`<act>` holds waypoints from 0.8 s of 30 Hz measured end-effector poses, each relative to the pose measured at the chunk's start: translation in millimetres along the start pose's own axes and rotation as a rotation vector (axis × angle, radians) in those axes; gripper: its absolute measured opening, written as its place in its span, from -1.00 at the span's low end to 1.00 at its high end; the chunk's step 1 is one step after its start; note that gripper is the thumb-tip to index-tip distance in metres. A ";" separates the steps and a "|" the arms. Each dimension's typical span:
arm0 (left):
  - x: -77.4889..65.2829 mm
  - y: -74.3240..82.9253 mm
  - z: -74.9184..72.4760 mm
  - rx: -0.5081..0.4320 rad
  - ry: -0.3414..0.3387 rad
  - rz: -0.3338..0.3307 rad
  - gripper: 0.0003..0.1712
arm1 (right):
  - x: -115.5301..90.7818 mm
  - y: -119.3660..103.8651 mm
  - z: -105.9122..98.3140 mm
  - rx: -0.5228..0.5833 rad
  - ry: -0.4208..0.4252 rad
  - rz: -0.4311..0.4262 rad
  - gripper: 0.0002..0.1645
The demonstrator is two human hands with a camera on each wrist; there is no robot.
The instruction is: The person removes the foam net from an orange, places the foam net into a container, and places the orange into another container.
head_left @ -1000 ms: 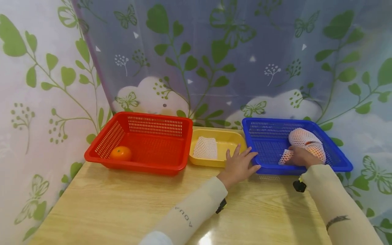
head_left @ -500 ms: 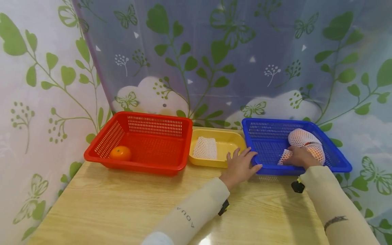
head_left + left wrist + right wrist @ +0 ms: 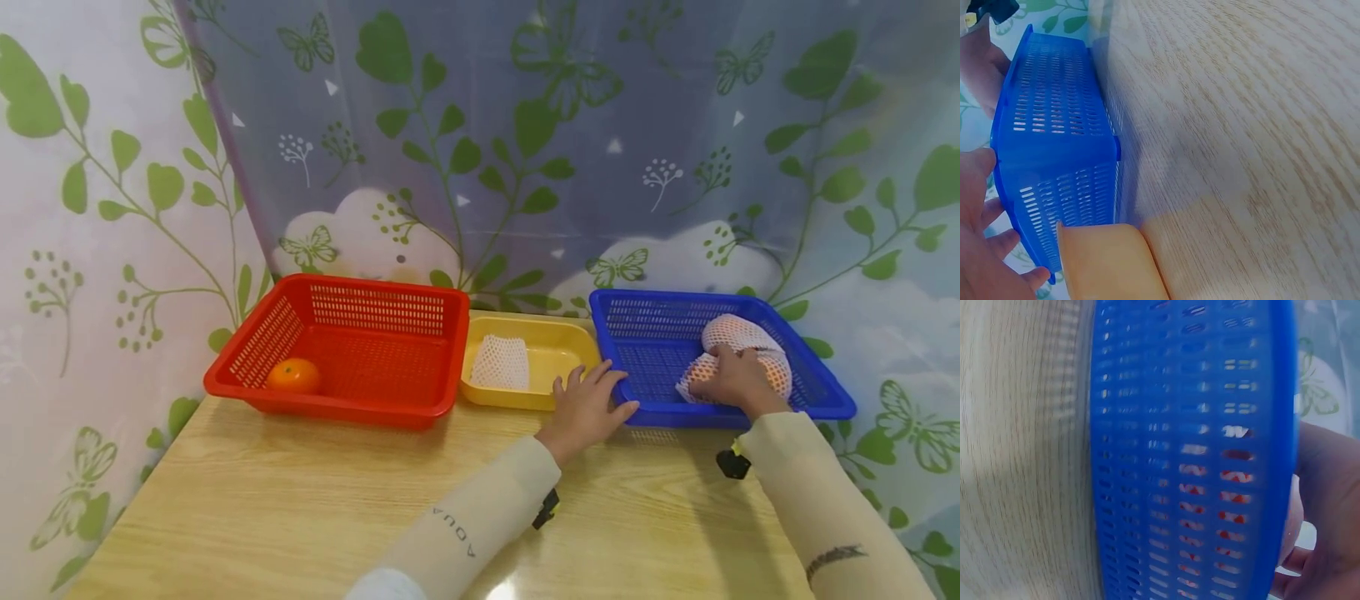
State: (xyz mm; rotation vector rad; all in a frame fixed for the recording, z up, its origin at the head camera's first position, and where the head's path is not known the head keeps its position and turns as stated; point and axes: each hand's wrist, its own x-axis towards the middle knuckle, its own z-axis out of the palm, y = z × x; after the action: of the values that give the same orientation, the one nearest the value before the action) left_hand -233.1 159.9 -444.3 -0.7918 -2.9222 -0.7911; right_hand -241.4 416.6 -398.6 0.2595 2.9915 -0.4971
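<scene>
In the head view a blue basket (image 3: 637,358) stands at the right, holding round fruit in white foam netting (image 3: 738,331), orange-red showing through. My right hand (image 3: 738,379) reaches over its front wall and grips a netted fruit (image 3: 776,371) there, partly hidden by the hand. The right wrist view shows the netting through the basket's slots, with the right hand (image 3: 1335,506) beyond the rim. My left hand (image 3: 585,408) rests with spread fingers on the basket's front left corner. In the left wrist view the fingertips (image 3: 1036,276) touch the blue rim.
A yellow tray (image 3: 551,402) stands between the baskets, with an empty white foam net (image 3: 500,363) in it. At the left is a red basket (image 3: 375,354) holding an orange citrus fruit (image 3: 294,377). The wooden table (image 3: 300,500) backs onto a patterned curtain (image 3: 480,208).
My right hand has shifted slightly within the blue basket, and its fingers now sit higher on the netted fruit. The left hand has stayed at the basket's corner.
</scene>
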 end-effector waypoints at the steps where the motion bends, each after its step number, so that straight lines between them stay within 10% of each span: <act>1: 0.1 -0.1 0.1 -0.001 0.000 0.001 -0.42 | -0.2 0.5 1.1 0.006 0.026 -0.008 -0.01; 24: 8.4 -6.1 -2.5 -0.084 -0.038 0.028 -0.33 | -48.7 -47.0 0.8 0.309 0.349 -0.293 -0.12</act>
State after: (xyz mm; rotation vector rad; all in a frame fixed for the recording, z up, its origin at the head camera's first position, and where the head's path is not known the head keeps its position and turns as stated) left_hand -243.6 158.1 -443.8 -0.8609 -2.9206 -0.9121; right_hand -202.2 365.2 -378.7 -0.0856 3.2962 -1.0487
